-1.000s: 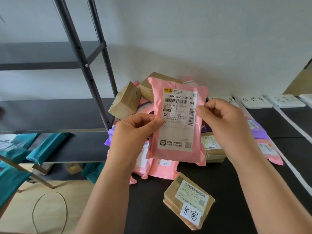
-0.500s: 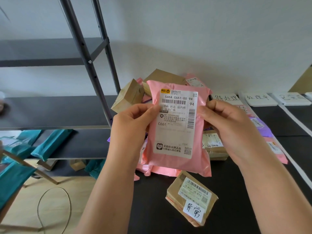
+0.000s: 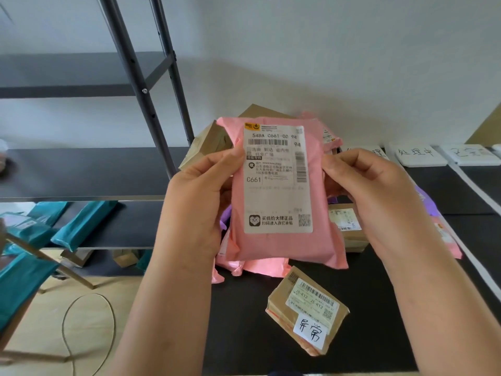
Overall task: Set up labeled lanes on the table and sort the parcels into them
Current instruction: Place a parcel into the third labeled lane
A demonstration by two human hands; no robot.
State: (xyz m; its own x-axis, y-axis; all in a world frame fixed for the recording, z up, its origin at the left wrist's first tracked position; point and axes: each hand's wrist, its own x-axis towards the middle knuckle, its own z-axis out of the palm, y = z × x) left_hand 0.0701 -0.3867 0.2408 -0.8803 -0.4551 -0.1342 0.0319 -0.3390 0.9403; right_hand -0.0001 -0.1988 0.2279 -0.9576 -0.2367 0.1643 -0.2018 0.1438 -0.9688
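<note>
Black table (image 3: 244, 321), lane cards (image 3: 418, 156) along its back right, unsorted parcel pile (image 3: 206, 147) at the far left. I hold the pink poly mailer (image 3: 282, 248) upright in the air just in front of that pile, face toward me. My left hand (image 3: 195, 202) and right hand (image 3: 379, 202) each pinch a side edge, thumbs in front, fingers behind. It looks light, soft and slick, likely to sag, so I'd grip the side edges, clear of the shipping label (image 3: 276, 180).
</note>
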